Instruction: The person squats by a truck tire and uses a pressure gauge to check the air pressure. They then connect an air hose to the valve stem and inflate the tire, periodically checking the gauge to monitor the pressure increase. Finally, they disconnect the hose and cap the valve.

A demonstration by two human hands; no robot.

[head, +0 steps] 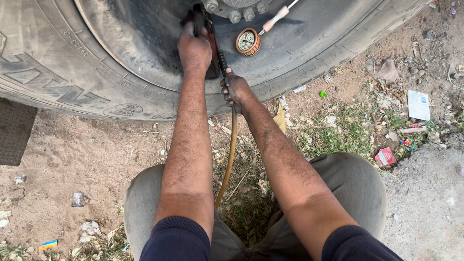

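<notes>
A large truck tyre [58, 72] with a dark, dirty wheel rim [145, 34] fills the top of the view. My left hand [194, 46] is pressed against the rim, closed on the black end of an air chuck. My right hand [234, 91] is closed on the hose [229, 159] just below it; the hose is black near the hands and yellow where it runs down between my knees. A round pressure gauge [248, 41] with an orange rim and a pink-handled stem lies against the wheel, right of my left hand. Several wheel nuts [235, 15] show at the hub.
I squat on bare dirt with sparse grass [333, 135] and scattered litter: a red packet [385, 156], a white paper [418, 104], a green cap [322, 94], stones. A dark ridged mat [14, 130] lies at the left edge.
</notes>
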